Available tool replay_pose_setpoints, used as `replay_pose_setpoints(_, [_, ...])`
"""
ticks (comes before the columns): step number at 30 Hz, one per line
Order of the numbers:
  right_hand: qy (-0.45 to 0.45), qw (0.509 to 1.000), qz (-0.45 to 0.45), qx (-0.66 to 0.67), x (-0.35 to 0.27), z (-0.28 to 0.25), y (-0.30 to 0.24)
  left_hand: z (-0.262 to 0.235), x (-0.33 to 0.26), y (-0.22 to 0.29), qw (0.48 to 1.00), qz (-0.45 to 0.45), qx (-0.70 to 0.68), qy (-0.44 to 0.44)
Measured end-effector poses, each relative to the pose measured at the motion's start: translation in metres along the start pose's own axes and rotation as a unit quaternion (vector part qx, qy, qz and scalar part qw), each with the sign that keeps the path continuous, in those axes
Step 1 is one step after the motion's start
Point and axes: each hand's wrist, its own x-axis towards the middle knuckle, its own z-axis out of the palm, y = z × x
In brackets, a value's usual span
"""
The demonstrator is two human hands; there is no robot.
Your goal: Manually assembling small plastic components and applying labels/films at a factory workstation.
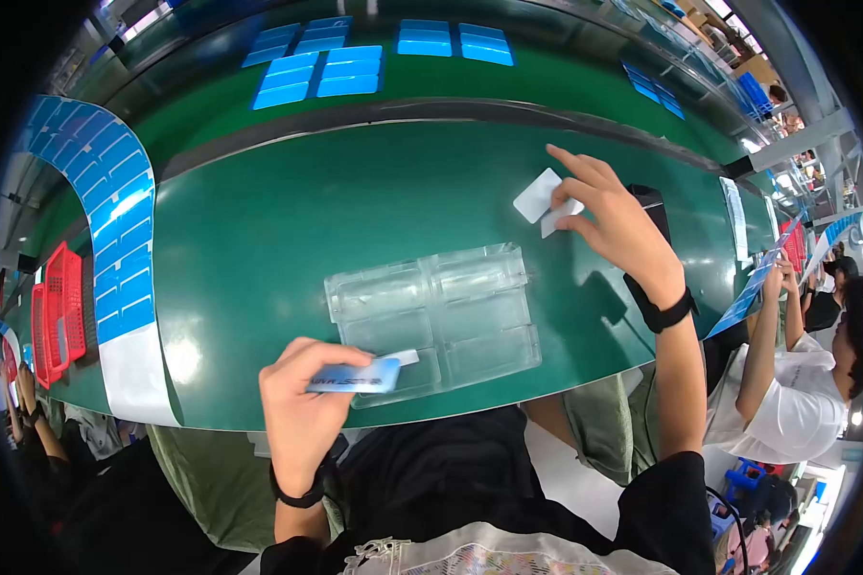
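Observation:
My left hand [297, 407] is closed around a small blue-and-white printed card [369, 377], thumb along its top. A white tip [408, 357] shows just behind it. The card hangs over the near left corner of a clear plastic tray [436, 316], which has several shallow compartments and lies on the green table. Beyond the tray, to the right, my right hand [625, 225] pinches a small white card [558, 218] between thumb and fingers, its index finger stretched out. Another white card [537, 196] sits right beside it, partly overlapped.
A long strip of blue labels [120, 220] curves down over the table's left side. Red baskets [62, 302] stand at far left. Blue sheets [350, 72] lie on the green belt past the dark rail [374, 113]. A co-worker [786, 383] sits at right, handling another label strip.

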Motion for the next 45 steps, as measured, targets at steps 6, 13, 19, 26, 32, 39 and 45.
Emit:
replay_pose_setpoints(6, [-0.072, 0.995, 0.015, 0.074, 0.007, -0.007, 0.001, 0.022, 0.003, -0.004, 0.931, 0.28, 0.233, 0.014])
replay_pose_setpoints(13, [-0.031, 0.993, 0.04, 0.11, -0.016, -0.016, -0.009, 0.025, 0.0, -0.01, 0.91, 0.331, 0.249, 0.003])
replay_pose_setpoints(19, [-0.015, 0.991, 0.013, 0.13, -0.041, -0.032, -0.052, 0.017, -0.004, 0.009, 0.936, 0.243, 0.252, 0.036])
replay_pose_setpoints(26, [-0.132, 0.962, -0.038, 0.236, -0.05, -0.009, -0.1, 0.005, 0.019, 0.018, 0.9, 0.303, 0.312, -0.018])
replay_pose_setpoints(32, [-0.093, 0.975, -0.014, 0.203, -0.058, 0.008, -0.113, 0.013, 0.023, 0.014, 0.902, 0.302, 0.309, 0.014])
replay_pose_setpoints(39, [-0.057, 0.975, -0.076, 0.202, -0.068, 0.026, -0.12, 0.041, 0.013, -0.002, 0.895, 0.329, 0.3, 0.013])
replay_pose_setpoints(45, [-0.03, 0.96, -0.036, 0.277, -0.062, 0.012, -0.109, 0.018, 0.015, 0.028, 0.898, 0.298, 0.324, -0.017])
